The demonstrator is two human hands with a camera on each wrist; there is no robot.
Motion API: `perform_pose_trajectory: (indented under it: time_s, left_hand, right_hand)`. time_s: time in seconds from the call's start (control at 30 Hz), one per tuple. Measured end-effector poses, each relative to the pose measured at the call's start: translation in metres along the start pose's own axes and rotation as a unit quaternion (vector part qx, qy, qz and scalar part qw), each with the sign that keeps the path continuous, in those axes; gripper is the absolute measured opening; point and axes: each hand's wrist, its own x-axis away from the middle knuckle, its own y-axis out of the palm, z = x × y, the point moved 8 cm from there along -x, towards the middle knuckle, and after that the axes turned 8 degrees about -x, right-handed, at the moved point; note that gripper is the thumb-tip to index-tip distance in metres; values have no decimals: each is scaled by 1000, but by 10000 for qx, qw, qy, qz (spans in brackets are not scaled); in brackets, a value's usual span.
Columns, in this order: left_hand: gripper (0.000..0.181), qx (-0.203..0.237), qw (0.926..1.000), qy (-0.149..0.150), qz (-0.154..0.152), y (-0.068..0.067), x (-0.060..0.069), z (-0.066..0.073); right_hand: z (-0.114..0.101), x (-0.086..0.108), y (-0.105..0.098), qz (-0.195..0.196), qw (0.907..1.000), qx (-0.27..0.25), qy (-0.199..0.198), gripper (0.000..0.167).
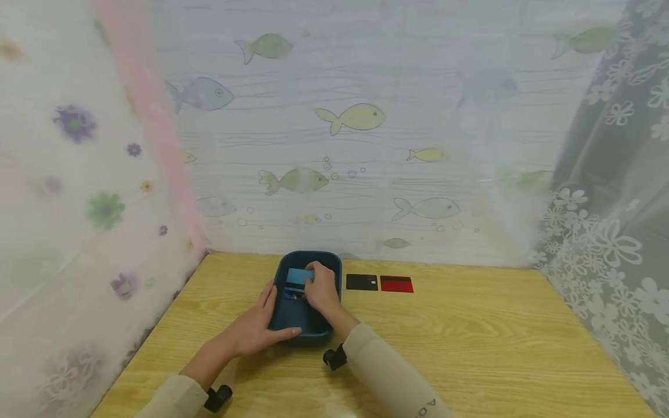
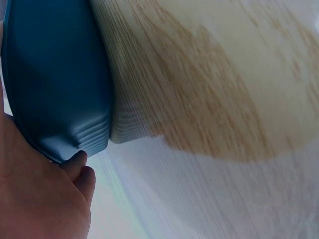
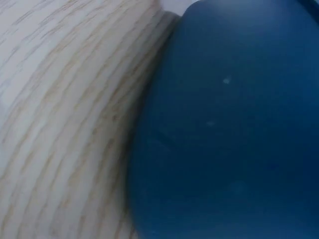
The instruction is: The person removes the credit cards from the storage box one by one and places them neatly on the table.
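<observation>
In the head view, a dark blue plastic bin (image 1: 337,273) stands on the wooden table. My left hand (image 1: 251,331) holds its near left corner, with the fingers along the left side and the thumb at the near rim. The left wrist view shows two bent fingers (image 2: 85,180) against the bin's outer wall (image 2: 60,74). Inside the bin, my right hand (image 1: 321,287) pinches a light blue card (image 1: 299,276) with a dark stripe. Just below that card lie small dark items (image 1: 292,296), partly hidden. The right wrist view shows only the bin's wall (image 3: 224,124) and wood.
A black card (image 1: 362,282) and a red card (image 1: 396,284) lie side by side to the right of the bin. The wood-grain table (image 1: 470,337) reaches back to a fish-patterned curtain (image 1: 360,174). Flowered curtains (image 1: 104,209) hang at the sides.
</observation>
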Motion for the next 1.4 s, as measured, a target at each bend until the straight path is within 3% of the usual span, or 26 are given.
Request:
perform_pose_trajectory:
  time_s: [0.33,0.67,1.4]
  left_hand:
    - [121,-20,10000,-54,8,-2,1,2]
    - [121,13,10000,-52,-19,-2,3,2]
    - [124,26,9999,-74,-83,-3,4,3]
  right_hand:
    - [-5,2,-11,-161,9972,-709,161,31]
    - [-10,6,-21,-431,9949,-903,144,33]
    - [-12,14,-43,-680,9969,-386,118,32]
